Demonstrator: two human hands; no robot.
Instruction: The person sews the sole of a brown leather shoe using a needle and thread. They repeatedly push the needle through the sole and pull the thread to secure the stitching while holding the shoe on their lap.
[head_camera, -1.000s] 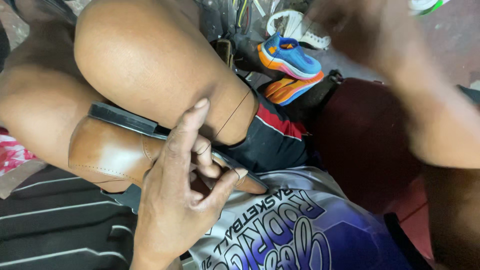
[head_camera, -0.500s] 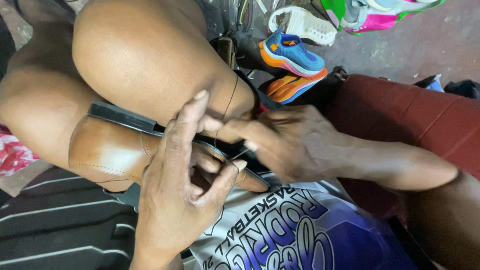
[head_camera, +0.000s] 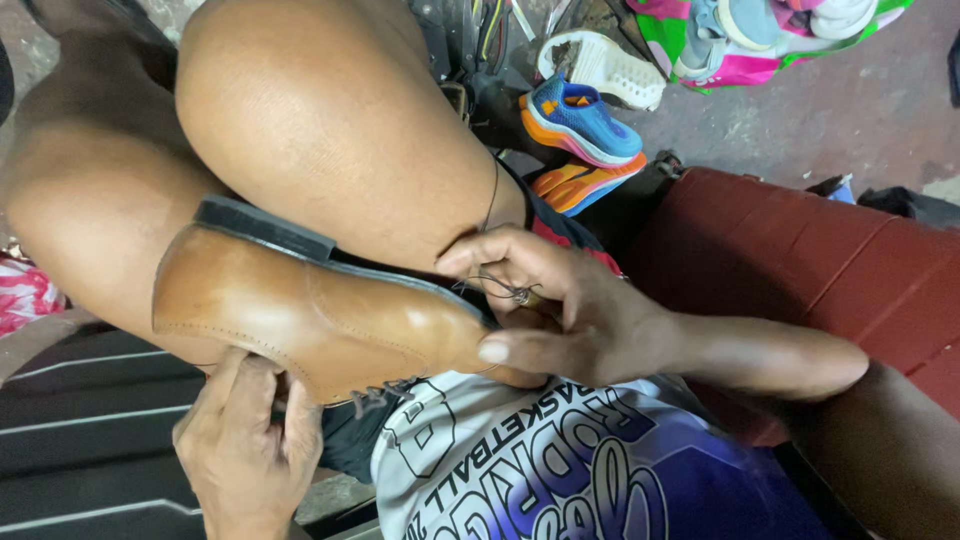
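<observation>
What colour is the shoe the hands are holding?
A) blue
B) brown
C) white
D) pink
B: the shoe held between the left hand and the right hand is tan-brown leather with a dark sole; the blue shoe lies apart on the floor.

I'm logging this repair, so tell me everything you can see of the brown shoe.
The shoe is tan leather, smooth and glossy, with a stitched seam along its upper and a dark sole and heel. It lies on its side across the lap, wedged under the bent knee, sole upward, dark laces hanging below. The left hand holds it from beneath; the right hand grips its toe end, thread at the fingers.
</observation>
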